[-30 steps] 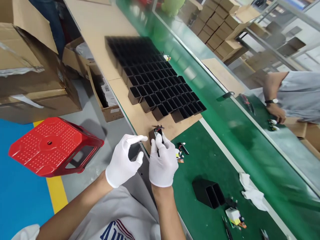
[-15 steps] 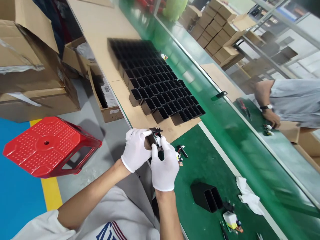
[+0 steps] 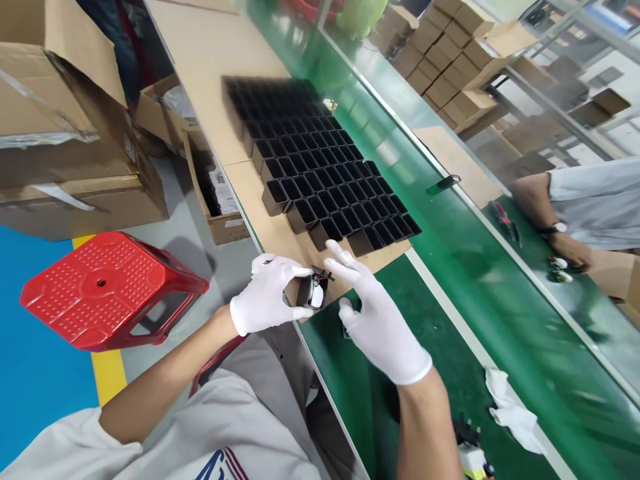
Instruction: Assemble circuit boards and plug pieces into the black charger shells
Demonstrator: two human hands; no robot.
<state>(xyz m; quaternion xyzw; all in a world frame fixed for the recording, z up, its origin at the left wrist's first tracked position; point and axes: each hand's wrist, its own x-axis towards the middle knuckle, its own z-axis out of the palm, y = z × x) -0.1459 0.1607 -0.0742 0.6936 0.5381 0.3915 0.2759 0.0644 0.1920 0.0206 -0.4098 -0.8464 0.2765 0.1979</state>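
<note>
In my gloved left hand (image 3: 267, 292) is a small black rectangular housing (image 3: 304, 293), gripped between thumb and fingers near the bench edge. Its open end faces up and shows a white part (image 3: 317, 293) and thin wires inside. My gloved right hand (image 3: 383, 323) is just to the right of the housing, apart from it, fingers spread and holding nothing. Beyond both hands, many empty black housings (image 3: 320, 193) stand upright in close rows on a brown board (image 3: 197, 100). My right hand and forearm hide part of the green bench top.
A plug with a white and yellow part (image 3: 473, 457) lies at the lower right, near a crumpled white cloth (image 3: 515, 413). Across the green bench (image 3: 440, 320) rests another person's forearm (image 3: 535, 200), near pliers (image 3: 505, 221). A red stool (image 3: 100, 287) and cardboard boxes (image 3: 65, 160) are on the left.
My right hand has let go of the housing and moved right, its fingers opening. My left hand keeps hold of the housing, now turned with its open end upward.
</note>
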